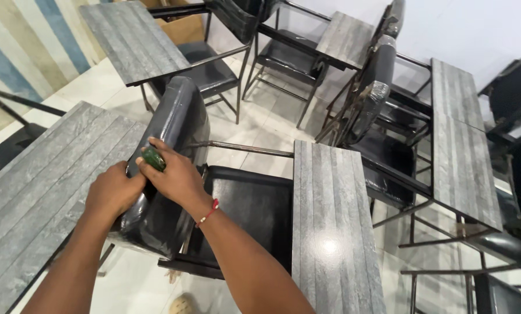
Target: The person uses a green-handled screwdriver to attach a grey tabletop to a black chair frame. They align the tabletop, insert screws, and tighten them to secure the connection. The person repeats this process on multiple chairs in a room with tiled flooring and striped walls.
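Head view shows both hands on the backrest [176,125] of a black chair [246,209] with a grey writing tablet [330,215]. The right hand [173,174] is curled around a small green pad [154,158], pressed flat against the upper back of the backrest; whether it is a sponge or a cloth cannot be told. The left hand [112,195] is closed loosely over the backrest's near edge, bracing it, with nothing else in its grip. A red thread [209,212] circles the right wrist.

The step in hand looks like wiping the vinyl padding, with the pad near the middle of the panel. The next move would likely call for steady pressure along the curve while the left hand keeps the chair from tipping.

The backrest is glossy, wrinkled black vinyl, catching pale highlights. Similar chairs [382,134] and grey desks [39,192] crowd the tiled floor [260,128] around it.
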